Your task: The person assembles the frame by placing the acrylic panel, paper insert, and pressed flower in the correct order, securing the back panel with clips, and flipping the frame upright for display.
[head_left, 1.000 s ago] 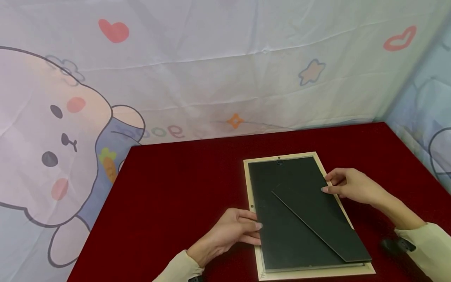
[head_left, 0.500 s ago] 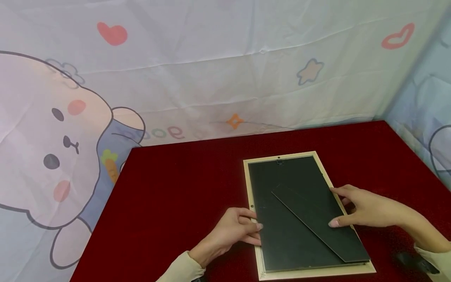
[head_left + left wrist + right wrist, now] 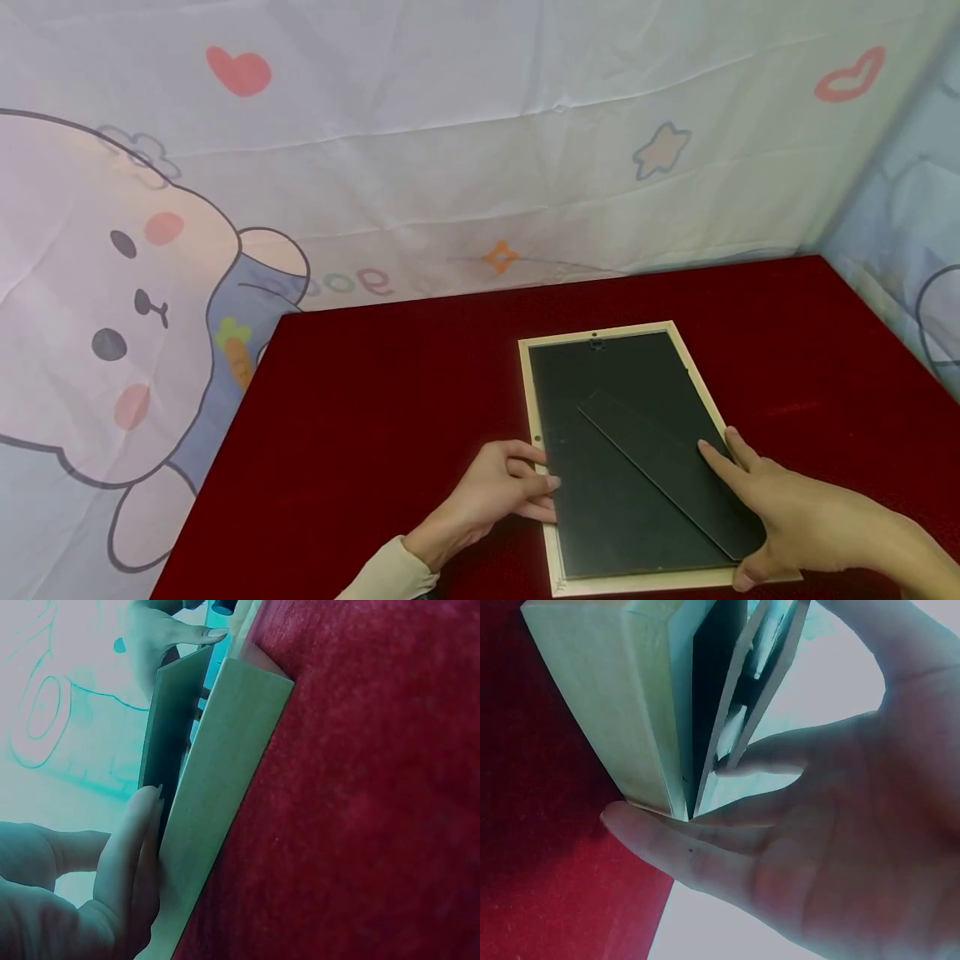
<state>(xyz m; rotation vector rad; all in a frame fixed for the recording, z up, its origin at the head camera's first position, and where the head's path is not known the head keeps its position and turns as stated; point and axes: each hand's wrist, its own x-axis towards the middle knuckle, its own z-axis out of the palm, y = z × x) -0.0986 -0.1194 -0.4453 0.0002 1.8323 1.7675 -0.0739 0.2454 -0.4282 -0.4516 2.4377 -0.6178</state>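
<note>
A picture frame of pale wood lies face down. Inside its rim is a black backing board with a folded stand leg. The left wrist view shows the board tilted up out of the frame. My left hand grips the left side, thumb on the board's edge, other fingers against the rim. My right hand spreads over the lower right corner, one finger on the leg, thumb by the near end. In the right wrist view, its fingers lie extended along the frame's side.
A dark red cloth covers the table beneath the frame. Behind and to the right hang printed curtains with a cartoon animal, hearts and stars. A small metal hanger sits at the board's far end.
My right hand has slid down the frame's right side, from the upper part to the lower right corner, and its fingers have spread. My left hand and the frame stay in place.
</note>
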